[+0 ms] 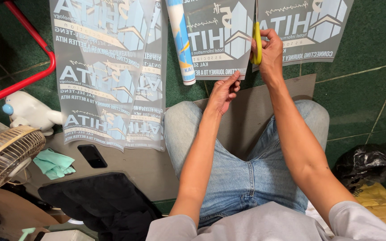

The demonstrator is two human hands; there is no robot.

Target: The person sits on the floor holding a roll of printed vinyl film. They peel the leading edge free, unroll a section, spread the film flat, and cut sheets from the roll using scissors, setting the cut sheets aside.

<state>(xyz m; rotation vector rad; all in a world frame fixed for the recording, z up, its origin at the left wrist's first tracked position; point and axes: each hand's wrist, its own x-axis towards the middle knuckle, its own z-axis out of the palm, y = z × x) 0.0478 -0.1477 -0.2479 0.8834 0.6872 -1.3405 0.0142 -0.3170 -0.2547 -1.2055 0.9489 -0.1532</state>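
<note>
I sit on a green tiled floor with a clear printed film sheet (220,35) in front of my knees. My left hand (223,93) pinches the sheet's near edge. My right hand (270,52) grips yellow-handled scissors (257,43), whose blades point away from me into the gap between this sheet and a second printed piece (304,27) on the right. A rolled film tube (181,40) with a blue stripe lies just left of the sheet.
A long strip of printed film sheets (108,71) lies at the left. Near it sit a black phone (92,155), a green cloth (53,163), a fan (3,156), a white toy (27,111), a red metal frame (32,40) and a black bag (99,201). A black plastic bag (371,163) lies right.
</note>
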